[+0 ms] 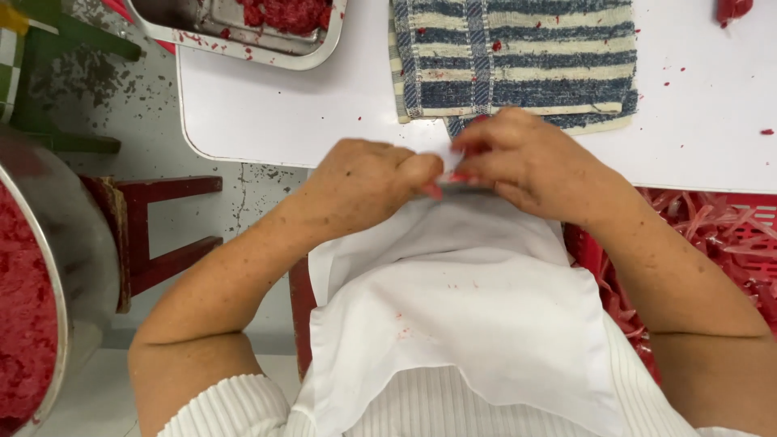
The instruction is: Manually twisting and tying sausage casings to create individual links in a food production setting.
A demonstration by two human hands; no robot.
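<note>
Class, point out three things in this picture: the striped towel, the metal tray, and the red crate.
striped towel [518, 61], head view, middle of the cloth.
metal tray [243, 44], head view, front rim.
red crate [720, 222], head view, top edge.

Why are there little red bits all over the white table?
Red crumbs are scattered over the white table, thickest beside the metal tray of red stuff. A few red spots also mark the white apron. They look spilled.

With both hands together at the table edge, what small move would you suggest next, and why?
Probably draw the hands apart a little. The left hand and right hand are pressed together over something small and thin, just off the striped towel; what it is cannot be made out.
</note>
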